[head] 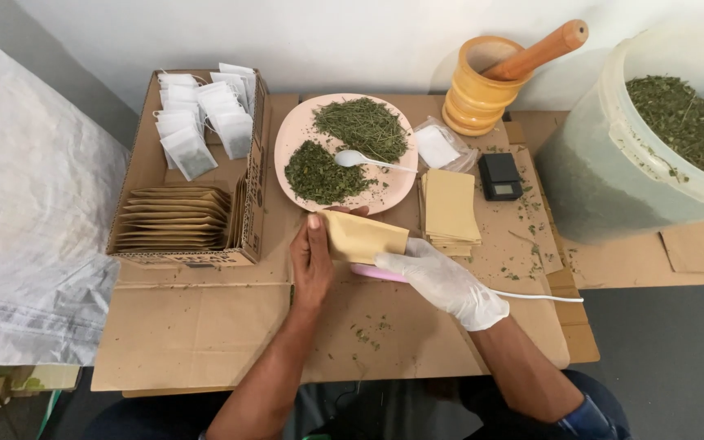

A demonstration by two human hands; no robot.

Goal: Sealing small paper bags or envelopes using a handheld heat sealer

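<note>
Both hands grip one tan paper pouch (362,236): bare left hand (312,262) pinching its end, gloved right hand (442,281) beneath, pink plate (295,134) just beyond.

Tabletop (205,342) covered with flattened brown cardboard. Directly on it: open carton (193,175) at left edge, pink plate (295,134) centre rear, envelope stack (450,208), black pocket scale (499,176), yellow mortar (474,98) at rear edge, scattered herb crumbs
</note>
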